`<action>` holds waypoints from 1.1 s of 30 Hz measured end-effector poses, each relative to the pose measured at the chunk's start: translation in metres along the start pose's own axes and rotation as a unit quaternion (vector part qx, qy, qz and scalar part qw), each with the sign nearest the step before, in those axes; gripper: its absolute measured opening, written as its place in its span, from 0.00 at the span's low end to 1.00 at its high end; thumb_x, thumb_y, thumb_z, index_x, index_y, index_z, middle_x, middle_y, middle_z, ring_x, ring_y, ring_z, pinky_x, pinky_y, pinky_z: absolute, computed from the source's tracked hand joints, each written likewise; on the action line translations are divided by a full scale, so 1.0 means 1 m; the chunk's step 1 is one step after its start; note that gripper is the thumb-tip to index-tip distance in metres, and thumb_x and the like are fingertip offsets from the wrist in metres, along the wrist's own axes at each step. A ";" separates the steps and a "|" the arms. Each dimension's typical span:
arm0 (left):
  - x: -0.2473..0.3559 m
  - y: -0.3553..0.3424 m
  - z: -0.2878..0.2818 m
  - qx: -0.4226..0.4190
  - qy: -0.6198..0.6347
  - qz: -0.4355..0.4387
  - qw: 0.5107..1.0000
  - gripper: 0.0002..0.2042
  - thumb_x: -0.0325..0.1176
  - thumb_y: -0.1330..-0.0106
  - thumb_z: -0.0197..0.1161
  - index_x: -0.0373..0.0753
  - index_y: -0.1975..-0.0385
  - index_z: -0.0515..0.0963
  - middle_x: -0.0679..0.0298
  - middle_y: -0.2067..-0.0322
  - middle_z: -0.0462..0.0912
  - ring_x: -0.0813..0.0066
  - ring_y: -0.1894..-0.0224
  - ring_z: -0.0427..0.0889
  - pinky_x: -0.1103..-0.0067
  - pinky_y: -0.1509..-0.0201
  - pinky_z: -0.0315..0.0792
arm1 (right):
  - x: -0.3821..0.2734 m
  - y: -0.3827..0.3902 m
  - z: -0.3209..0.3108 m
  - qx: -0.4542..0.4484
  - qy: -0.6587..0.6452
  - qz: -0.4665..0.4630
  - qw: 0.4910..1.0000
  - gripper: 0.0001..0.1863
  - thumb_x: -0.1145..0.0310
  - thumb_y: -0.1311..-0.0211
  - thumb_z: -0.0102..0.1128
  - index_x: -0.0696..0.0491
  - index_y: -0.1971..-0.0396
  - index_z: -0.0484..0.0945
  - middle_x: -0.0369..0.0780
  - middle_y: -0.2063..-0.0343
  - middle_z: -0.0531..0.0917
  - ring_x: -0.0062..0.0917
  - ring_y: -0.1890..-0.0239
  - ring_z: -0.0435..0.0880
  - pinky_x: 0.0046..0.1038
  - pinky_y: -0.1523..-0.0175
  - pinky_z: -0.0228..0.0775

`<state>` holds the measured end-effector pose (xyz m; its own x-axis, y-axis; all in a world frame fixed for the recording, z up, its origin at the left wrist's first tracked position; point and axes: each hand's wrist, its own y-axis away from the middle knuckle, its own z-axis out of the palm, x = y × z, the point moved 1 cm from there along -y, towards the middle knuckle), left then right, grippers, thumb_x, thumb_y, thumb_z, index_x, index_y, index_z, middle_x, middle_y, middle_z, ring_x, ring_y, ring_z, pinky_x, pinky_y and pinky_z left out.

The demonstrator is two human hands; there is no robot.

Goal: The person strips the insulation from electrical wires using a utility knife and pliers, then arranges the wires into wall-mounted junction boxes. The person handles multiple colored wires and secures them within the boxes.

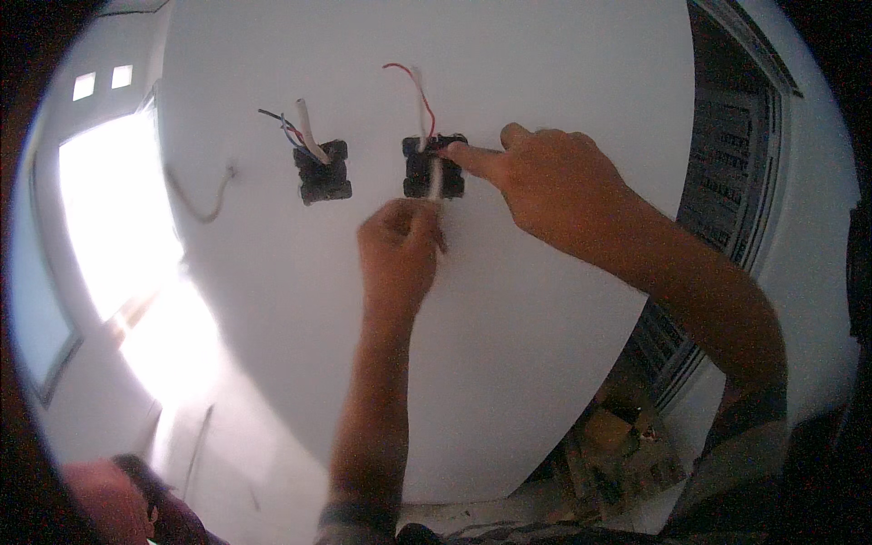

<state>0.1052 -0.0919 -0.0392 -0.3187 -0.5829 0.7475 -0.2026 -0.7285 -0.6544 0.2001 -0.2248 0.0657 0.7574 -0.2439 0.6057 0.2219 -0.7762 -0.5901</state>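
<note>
A black square wall box (416, 182) is set in the white wall, with a red wire (432, 118) and a white cable (420, 109) rising from it. My left hand (395, 245) is just below it, fingers closed on another white cable (437, 177) hanging from the box. My right hand (563, 182) reaches in from the right, one digit touching the box's upper part, the other fingers curled; whatever they hold is hidden. To the left, a second black box (324, 182) has white, blue, red and dark wires (295, 132) poking out.
A pale cable (213, 213) loops on the left wall beside a bright opening (118, 209). A dark slatted window or door (713, 182) stands beyond the wall's right edge, with cluttered floor (609, 427) below. Pink and dark material (100, 490) lies at lower left.
</note>
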 end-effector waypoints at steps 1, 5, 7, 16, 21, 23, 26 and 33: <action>0.009 0.004 0.006 -0.016 -0.017 0.001 1.000 0.12 0.37 0.33 0.61 0.32 0.69 0.80 0.65 0.81 0.78 0.80 0.82 0.72 0.80 0.79 0.67 | 0.008 0.001 -0.001 -0.002 0.008 -0.003 1.000 0.14 0.66 0.35 0.51 0.47 0.51 0.77 0.47 0.68 0.82 0.39 0.65 0.86 0.41 0.62 0.80; 0.014 0.033 -0.007 -0.102 -0.115 -0.042 0.987 0.14 0.39 0.33 0.63 0.33 0.70 0.81 0.64 0.81 0.80 0.79 0.80 0.76 0.78 0.76 0.70 | 0.017 0.005 -0.010 -0.012 0.022 -0.004 1.000 0.15 0.67 0.35 0.52 0.47 0.50 0.77 0.46 0.68 0.82 0.40 0.65 0.86 0.41 0.62 0.80; 0.010 0.034 -0.020 -0.143 -0.172 -0.049 0.973 0.14 0.40 0.34 0.63 0.33 0.70 0.82 0.64 0.80 0.81 0.78 0.79 0.78 0.79 0.75 0.71 | 0.022 0.005 -0.011 -0.012 -0.008 0.009 1.000 0.15 0.66 0.35 0.51 0.48 0.49 0.76 0.47 0.69 0.83 0.40 0.65 0.86 0.41 0.61 0.80; 0.042 -0.012 -0.065 0.051 -0.236 0.258 0.936 0.13 0.37 0.33 0.63 0.33 0.58 0.82 0.60 0.71 0.86 0.77 0.73 0.83 0.81 0.70 0.76 | 0.002 0.081 0.046 0.036 -0.578 0.117 0.807 0.18 0.69 0.32 0.50 0.58 0.45 0.70 0.45 0.65 0.83 0.30 0.67 0.84 0.34 0.59 0.77; 0.064 -0.050 -0.038 0.051 -0.157 0.343 0.925 0.15 0.38 0.32 0.63 0.33 0.53 0.81 0.56 0.66 0.87 0.75 0.68 0.85 0.78 0.65 0.79 | -0.034 0.106 0.083 0.123 -0.714 0.165 0.670 0.18 0.65 0.31 0.51 0.59 0.46 0.69 0.41 0.63 0.81 0.24 0.69 0.81 0.31 0.59 0.76; 0.066 -0.056 -0.037 0.053 -0.179 0.329 0.926 0.15 0.38 0.32 0.63 0.33 0.54 0.81 0.56 0.66 0.87 0.75 0.68 0.85 0.78 0.64 0.79 | -0.041 0.107 0.075 0.091 -0.740 0.182 0.641 0.18 0.65 0.31 0.52 0.58 0.47 0.70 0.40 0.65 0.80 0.23 0.69 0.80 0.29 0.57 0.76; 0.069 -0.056 -0.039 0.054 -0.197 0.325 0.923 0.13 0.36 0.31 0.61 0.32 0.56 0.82 0.57 0.68 0.87 0.74 0.67 0.85 0.78 0.62 0.79 | -0.047 0.102 0.070 0.080 -0.758 0.203 0.615 0.15 0.64 0.32 0.54 0.56 0.51 0.73 0.38 0.69 0.79 0.23 0.70 0.79 0.28 0.57 0.74; 0.067 -0.032 -0.044 0.105 -0.225 0.357 0.901 0.13 0.36 0.30 0.58 0.31 0.63 0.82 0.57 0.71 0.86 0.73 0.67 0.85 0.78 0.62 0.78 | -0.054 0.048 0.060 0.210 -0.719 0.180 0.638 0.09 0.65 0.40 0.63 0.55 0.67 0.80 0.36 0.77 0.80 0.23 0.74 0.79 0.30 0.64 0.74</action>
<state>0.0497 -0.0921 0.0263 0.1186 -0.9820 0.1469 0.1006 -0.1353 -0.9857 0.2071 -0.2136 -0.0271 0.5188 0.6576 -0.5463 -0.2082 -0.5226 -0.8268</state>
